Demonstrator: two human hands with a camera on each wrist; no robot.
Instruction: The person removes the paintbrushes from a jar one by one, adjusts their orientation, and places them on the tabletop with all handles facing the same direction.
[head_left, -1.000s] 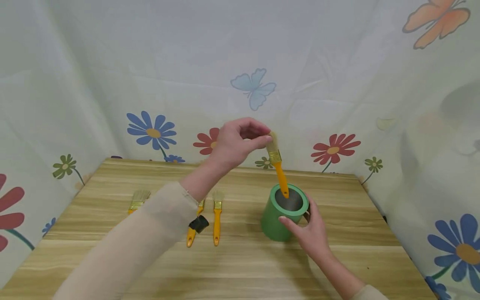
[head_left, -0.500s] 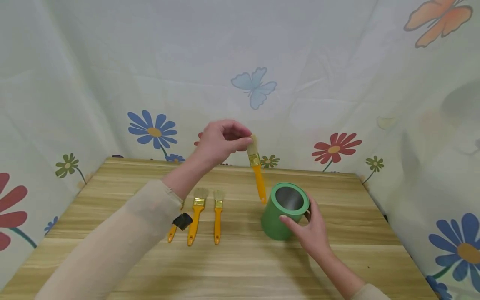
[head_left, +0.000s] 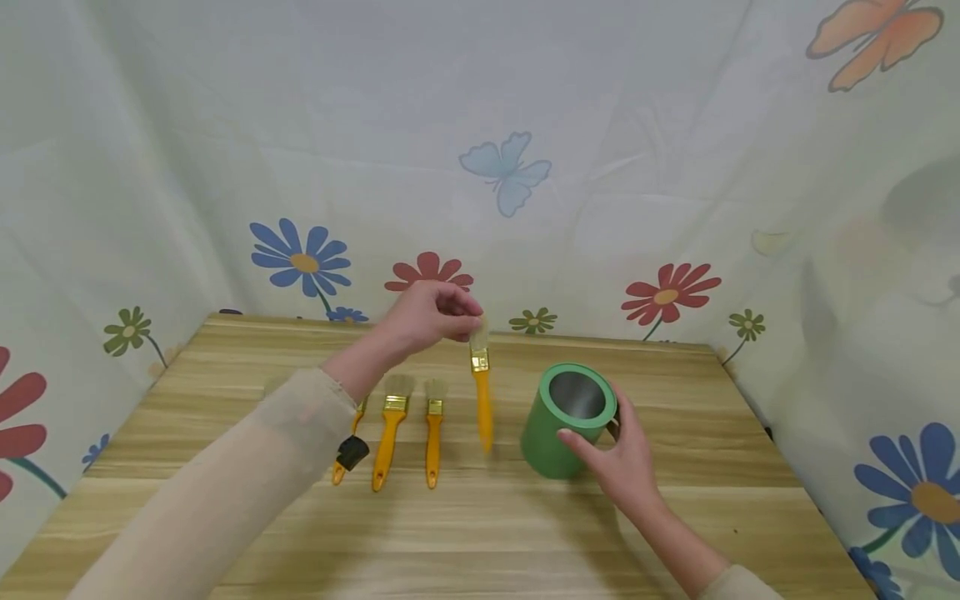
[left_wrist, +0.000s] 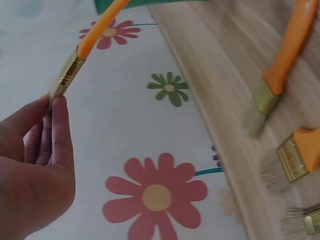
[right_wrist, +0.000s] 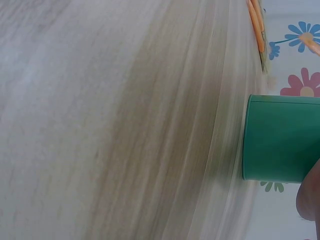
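By its bristles, my left hand (head_left: 427,317) pinches a paintbrush (head_left: 482,392) with a yellow-orange handle, which hangs handle down left of the green can (head_left: 542,433). In the left wrist view, thumb and fingertips of the left hand (left_wrist: 42,160) close on the bristle end below the brass ferrule of the paintbrush (left_wrist: 95,32). My right hand (head_left: 624,462) grips the upright can from its right side, thumb across the front. The can's dark metal inside shows through its open top. In the right wrist view, the can (right_wrist: 280,140) stands on the tabletop, with part of the right thumb (right_wrist: 310,195) beside it.
Several more paintbrushes lie on the wooden table (head_left: 480,542): a narrow paintbrush (head_left: 433,442), a wider paintbrush (head_left: 387,442) to its left, and others partly hidden by the left sleeve (head_left: 247,475). A flowered cloth (head_left: 360,150) hangs behind the table's back edge.
My left hand has carried the paintbrush leftward from above the can's mouth, then lower, until it hangs beside the can. The right hand and the can have stayed in place.
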